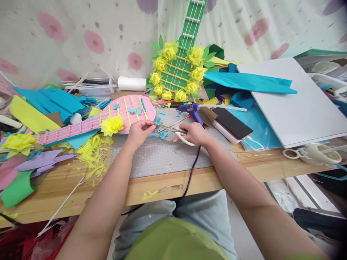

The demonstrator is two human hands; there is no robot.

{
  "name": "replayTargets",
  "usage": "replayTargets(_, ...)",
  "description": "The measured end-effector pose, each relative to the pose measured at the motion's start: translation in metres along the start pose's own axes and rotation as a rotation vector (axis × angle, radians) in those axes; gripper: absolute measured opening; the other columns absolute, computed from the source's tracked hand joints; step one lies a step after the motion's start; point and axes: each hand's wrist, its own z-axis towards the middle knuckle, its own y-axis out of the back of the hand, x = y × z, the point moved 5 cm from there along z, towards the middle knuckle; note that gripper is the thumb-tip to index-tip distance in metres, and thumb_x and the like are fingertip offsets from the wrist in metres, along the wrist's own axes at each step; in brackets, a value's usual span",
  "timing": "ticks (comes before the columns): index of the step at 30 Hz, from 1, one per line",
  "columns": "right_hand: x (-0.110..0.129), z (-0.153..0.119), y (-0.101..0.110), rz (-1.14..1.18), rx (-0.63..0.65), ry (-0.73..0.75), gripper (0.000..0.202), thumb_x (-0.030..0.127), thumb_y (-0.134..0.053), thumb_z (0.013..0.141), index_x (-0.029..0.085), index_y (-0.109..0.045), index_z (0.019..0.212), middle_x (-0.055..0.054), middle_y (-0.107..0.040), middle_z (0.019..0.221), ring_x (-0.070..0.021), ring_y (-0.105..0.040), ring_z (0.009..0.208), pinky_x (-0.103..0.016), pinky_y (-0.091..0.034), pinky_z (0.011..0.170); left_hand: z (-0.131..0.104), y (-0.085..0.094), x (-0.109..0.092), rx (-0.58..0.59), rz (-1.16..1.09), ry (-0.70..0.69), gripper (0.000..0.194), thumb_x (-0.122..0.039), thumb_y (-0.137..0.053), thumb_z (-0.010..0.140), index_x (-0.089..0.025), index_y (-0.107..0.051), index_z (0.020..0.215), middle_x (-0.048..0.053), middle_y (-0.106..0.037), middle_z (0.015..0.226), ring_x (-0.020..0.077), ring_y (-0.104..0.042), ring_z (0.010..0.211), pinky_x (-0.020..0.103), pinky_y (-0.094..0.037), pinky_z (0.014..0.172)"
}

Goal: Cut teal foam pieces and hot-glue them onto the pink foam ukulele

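My right hand [197, 133] grips white-handled scissors [185, 139], their blades pointing left over the grey cutting mat [151, 162]. My left hand [139, 133] is closed in a pinch at the blade tips, where a small blue paper piece [158, 121] shows at its fingertips. Whether the blades touch that piece, I cannot tell. Blue paper scraps [163, 134] lie on the mat beneath the blades. Just behind my left hand rests a pink paper guitar [127, 112] with a yellow paper flower [112, 125] and several blue leaf shapes on its body.
A green guitar [176, 74] ringed with yellow flowers stands against the curtain. Behind my right hand are a purple glue gun [192, 110], a phone [233, 122] and a white board [295, 104]. Yellow scraps [92, 155] litter the left side. A black cord [193, 168] crosses the table's front edge.
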Motion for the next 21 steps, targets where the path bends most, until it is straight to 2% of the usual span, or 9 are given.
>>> replayTargets(10,-0.0007,0.0000,-0.0011,0.021,0.016,0.005,0.047,0.066,-0.059,0.067,0.021,-0.048,0.065,0.001,-0.051,0.061,-0.0122,-0.042,0.058,-0.025,-0.021,0.056,0.0005,0.0011,-0.0002,-0.022,-0.005,0.000,0.033,-0.039,-0.079,0.051,-0.014,-0.065,0.069,0.002,-0.066,0.068,0.0188,-0.066,0.071,0.040,-0.054,0.076)
replayTargets(21,0.0012,0.0006,-0.0018,0.009,0.013,-0.003,0.046,0.065,-0.059,0.068,0.020,-0.049,0.065,0.001,-0.051,0.061,-0.0124,-0.042,0.059,-0.025,-0.021,0.056,0.0015,0.0021,0.0014,-0.079,-0.045,-0.015,0.030,-0.035,-0.079,0.049,-0.015,-0.065,0.066,0.001,-0.066,0.065,0.0181,-0.066,0.067,0.038,-0.055,0.072)
